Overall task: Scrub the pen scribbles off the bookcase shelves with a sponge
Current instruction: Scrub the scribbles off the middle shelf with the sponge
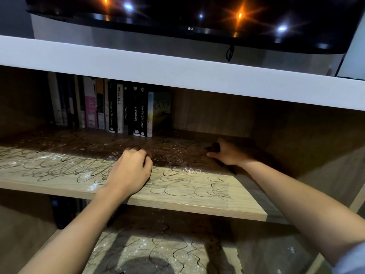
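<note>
Both hands are resting on the middle shelf (197,202) of the bookcase, which is covered with black pen scribbles (59,167) and white specks. The left hand (131,171) is lying with curled fingers, palm down; I cannot tell if it is holding anything. The right hand (227,153), further right and deeper in the shadow, is gripping a dark thing (214,148), perhaps the sponge, but this is not clear. A row of books (110,109) is standing at the far left. The lower shelf (158,252) is also carrying scribbles.

books (110,107) block shelf (197,202) rear left
</note>
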Demonstrator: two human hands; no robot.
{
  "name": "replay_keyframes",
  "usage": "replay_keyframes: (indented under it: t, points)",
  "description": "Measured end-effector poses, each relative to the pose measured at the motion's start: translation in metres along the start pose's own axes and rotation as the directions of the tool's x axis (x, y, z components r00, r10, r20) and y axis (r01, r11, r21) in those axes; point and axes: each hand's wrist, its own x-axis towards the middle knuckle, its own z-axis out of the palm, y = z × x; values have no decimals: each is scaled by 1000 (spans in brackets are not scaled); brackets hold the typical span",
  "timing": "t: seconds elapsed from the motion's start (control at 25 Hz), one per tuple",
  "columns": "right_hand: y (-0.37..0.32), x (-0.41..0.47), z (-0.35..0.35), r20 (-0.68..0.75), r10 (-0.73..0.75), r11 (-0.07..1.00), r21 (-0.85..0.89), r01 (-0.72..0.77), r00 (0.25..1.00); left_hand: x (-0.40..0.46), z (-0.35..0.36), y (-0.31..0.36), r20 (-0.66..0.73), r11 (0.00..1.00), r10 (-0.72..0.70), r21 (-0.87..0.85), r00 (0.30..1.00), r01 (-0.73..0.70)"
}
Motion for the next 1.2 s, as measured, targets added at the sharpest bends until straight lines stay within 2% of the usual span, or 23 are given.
replay_keyframes:
  t: [0.08, 0.16, 0.32, 0.4, 0.48, 0.56, 0.64, 0.68, 0.72, 0.8, 0.84, 0.92, 0.96, 1.12, 1.2]
  points:
    - [-14, -2, 7, 42, -88, 996, -10, 88, 995, 1, 1, -1, 0, 1000, -1, 4, 1000, 1]
    - [-31, -10, 4, 156, -141, 990, 45, 135, 978, 1, 1, -2, -5, 1000, 2, 11, 1000, -2]
    - [-48, -32, -17, 401, -258, 962, 18, 273, 879, -1, 0, -1, -15, 999, 38, 14, 999, -37]
    - [-40, -43, -23, 483, -281, 959, 103, 265, 829, -4, -2, -7, -2, 998, 63, 23, 998, -63]
    - [-26, -53, -29, 452, -294, 949, 240, 203, 842, -9, -4, -14, -15, 997, 72, 10, 997, -72]
    - [-11, -61, -39, 273, -312, 920, 326, 218, 910, -14, -7, -15, -92, 998, 53, -27, 994, -55]
    - [11, -68, -48, 120, -252, 926, 316, 204, 960, -18, -11, -7, -143, 998, 31, -43, 989, -38]
    - [25, -70, -50, 145, -207, 949, 269, 163, 968, -18, -13, -3, -146, 999, 24, -44, 989, -31]
    - [34, -72, -51, 245, -159, 975, 190, 113, 956, -19, -14, -1, -146, 998, 10, -52, 989, -18]
    - [37, -70, -55, 441, 3, 1000, 2, -5, 898, -19, -13, -2, -175, 996, -24, -94, 984, 8]
    - [30, -66, -58, 478, 56, 995, -99, -10, 877, -20, -13, -4, -200, 994, -32, -113, 979, 10]
    - [10, -57, -58, 440, 80, 955, -290, 57, 894, -21, -11, -8, -219, 992, -38, -127, 975, 10]
    - [0, -55, -54, 391, 68, 945, -320, 66, 918, -19, -10, -9, -218, 992, -39, -127, 975, 12]
    - [-6, -45, -11, 246, -6, 993, -113, 34, 969, -18, -7, -12, -214, 994, -50, -105, 976, 28]
    - [-8, -36, 4, 171, -58, 990, -118, 79, 984, -19, -7, -12, -211, 995, -55, -97, 976, 35]
